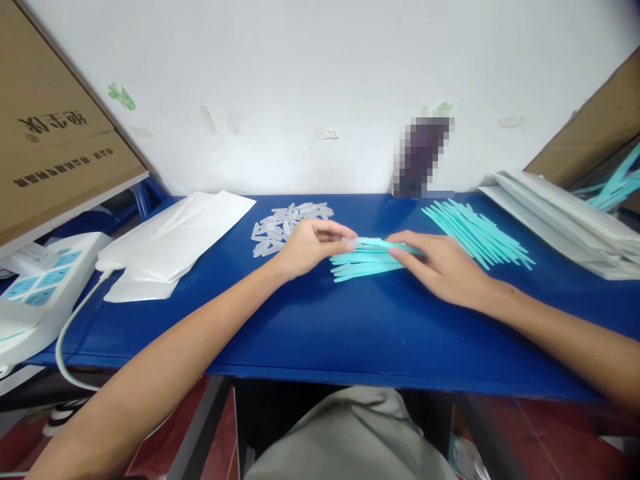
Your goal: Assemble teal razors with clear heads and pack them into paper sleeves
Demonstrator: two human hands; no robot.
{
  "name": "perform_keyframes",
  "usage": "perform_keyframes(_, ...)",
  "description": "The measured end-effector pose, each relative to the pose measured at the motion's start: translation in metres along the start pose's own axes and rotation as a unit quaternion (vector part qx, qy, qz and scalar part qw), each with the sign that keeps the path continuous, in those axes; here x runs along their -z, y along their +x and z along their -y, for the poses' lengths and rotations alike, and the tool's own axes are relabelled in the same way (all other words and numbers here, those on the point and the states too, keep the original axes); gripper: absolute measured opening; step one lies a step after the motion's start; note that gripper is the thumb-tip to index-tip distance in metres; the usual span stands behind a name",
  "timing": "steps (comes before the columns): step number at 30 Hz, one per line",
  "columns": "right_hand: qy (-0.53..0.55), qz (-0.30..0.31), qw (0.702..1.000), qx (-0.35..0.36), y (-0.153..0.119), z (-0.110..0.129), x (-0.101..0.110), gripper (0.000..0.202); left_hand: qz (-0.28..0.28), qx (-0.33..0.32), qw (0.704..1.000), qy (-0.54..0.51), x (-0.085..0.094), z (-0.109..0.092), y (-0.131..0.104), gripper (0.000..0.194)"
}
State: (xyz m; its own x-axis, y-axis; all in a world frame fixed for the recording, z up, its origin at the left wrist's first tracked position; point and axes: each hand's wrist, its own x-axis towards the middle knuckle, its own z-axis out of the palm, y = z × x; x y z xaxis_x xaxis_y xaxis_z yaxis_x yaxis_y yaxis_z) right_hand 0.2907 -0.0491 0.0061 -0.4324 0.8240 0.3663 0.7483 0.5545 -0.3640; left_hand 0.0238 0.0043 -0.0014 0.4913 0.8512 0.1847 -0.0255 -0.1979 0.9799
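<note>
Stick [384, 244] spans your two hands, over middle bundle [367, 267] on tabletop [320, 333]. Grip: left hand [311, 247] pinches pale left end between thumb and fingers; right hand [441, 268] pinches farther right. Opposed pinches likely keep stick level and aligned. Whether clear piece covers left end: cannot tell. Clear pieces [274, 232] lie near left hand, second bundle [480, 233] near right hand, presumably for short reach each side.

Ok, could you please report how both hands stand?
Right hand gripping slim turquoise stick; left hand pinching at its pale end. Loose similar turquoise sticks close beneath; nothing visibly blocking.
</note>
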Motion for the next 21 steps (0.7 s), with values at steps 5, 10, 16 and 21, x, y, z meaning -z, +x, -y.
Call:
perform_keyframes(5, -0.012, -0.03, 0.997, 0.066, -0.004, 0.006, 0.0, 0.032, -0.001, -0.083, 0.984, 0.157, -0.015, -0.008, -0.008, 0.013)
perform_keyframes(10, -0.024, -0.041, 0.993, 0.106, -0.006, 0.006, 0.0, 0.031, 0.054, -0.203, 0.902, 0.378, -0.011, -0.017, -0.011, 0.028)
perform_keyframes(16, -0.073, 0.029, 0.977, 0.198, -0.005, 0.008, 0.0, 0.032, 0.047, -0.201, 0.713, 0.67, 0.032, -0.029, -0.008, 0.042)
perform_keyframes(21, -0.087, 0.046, 0.971, 0.218, -0.007, 0.006, -0.001, 0.034, 0.029, -0.045, 0.674, 0.737, 0.072, -0.027, -0.013, 0.039)
